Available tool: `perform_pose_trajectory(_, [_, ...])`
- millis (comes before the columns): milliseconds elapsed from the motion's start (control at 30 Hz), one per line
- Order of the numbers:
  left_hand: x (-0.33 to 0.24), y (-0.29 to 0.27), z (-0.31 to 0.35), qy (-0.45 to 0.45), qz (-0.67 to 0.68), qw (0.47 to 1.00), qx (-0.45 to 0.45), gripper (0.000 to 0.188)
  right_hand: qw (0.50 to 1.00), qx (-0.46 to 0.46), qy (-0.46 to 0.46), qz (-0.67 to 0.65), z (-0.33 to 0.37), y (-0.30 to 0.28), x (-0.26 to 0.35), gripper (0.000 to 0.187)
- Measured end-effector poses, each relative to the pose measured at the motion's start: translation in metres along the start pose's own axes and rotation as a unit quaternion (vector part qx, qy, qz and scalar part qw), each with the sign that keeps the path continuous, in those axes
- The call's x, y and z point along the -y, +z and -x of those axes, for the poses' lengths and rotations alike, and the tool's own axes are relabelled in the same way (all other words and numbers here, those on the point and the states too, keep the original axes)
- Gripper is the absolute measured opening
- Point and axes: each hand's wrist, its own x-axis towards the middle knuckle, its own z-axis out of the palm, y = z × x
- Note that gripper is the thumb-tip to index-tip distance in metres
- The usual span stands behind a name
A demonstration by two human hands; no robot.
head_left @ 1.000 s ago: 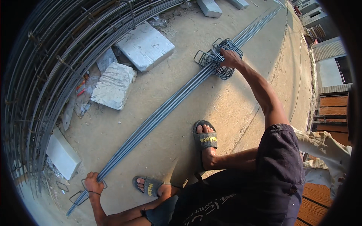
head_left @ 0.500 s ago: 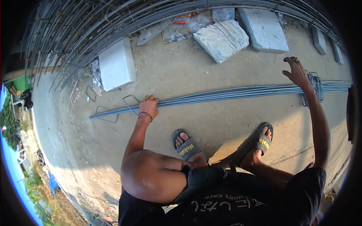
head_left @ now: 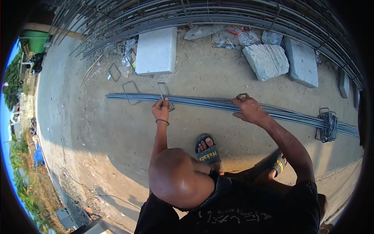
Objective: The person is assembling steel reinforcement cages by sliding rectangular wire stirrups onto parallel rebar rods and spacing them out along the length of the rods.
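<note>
Steel rod bundle lies lengthwise on the concrete, across my view between feet and blocks. Left hand at a bent wire frame on the bundle: fingertips drawn together, though I can't tell if they have wire, rod or both. Right hand lies over the rods farther along, fingers curved, thumb apart, partly open; firm grip not evident.

I judge the bundle heavy, stiff lengthwise but whippy at the ends, ribbed so not slippery, hardly fragile. Best hold: wide apart, under the whole bunch. Frames look light, springy; take them by a straight side.

Rod ends lie well apart from the white block. Bare concrete lies on both sides; sandalled foot near.
</note>
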Motion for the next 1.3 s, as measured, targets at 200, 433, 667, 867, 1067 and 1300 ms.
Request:
perform_pose_trajectory(200, [-0.023,0.038,0.011,-0.059,-0.065,0.984,0.153,0.016,0.998,0.017,0.058,0.025,-0.019,0.032,0.017,0.05])
perform_pose_trajectory(433, [-0.029,0.036,0.025,0.041,-0.159,0.977,0.138,0.016,0.996,-0.043,0.075,0.006,-0.013,0.054,0.022,0.048])
perform_pose_trajectory(667, [-0.026,0.061,0.053,0.034,-0.066,0.991,0.109,0.02,0.988,-0.034,0.061,0.135,-0.023,0.065,0.016,0.034])
perform_pose_trajectory(867, [-0.03,0.084,0.051,0.189,-0.224,0.955,0.053,0.026,0.993,-0.037,0.066,0.094,-0.019,0.06,0.017,0.033])
perform_pose_trajectory(1067, [-0.029,0.087,0.033,0.22,-0.32,0.912,0.13,0.025,0.995,0.063,0.073,0.028,0.028,-0.005,-0.017,0.041])
perform_pose_trajectory(1300, [-0.044,0.091,0.025,0.23,-0.389,0.882,0.134,0.033,0.939,0.277,0.172,0.106,0.21,-0.129,-0.143,0.041])
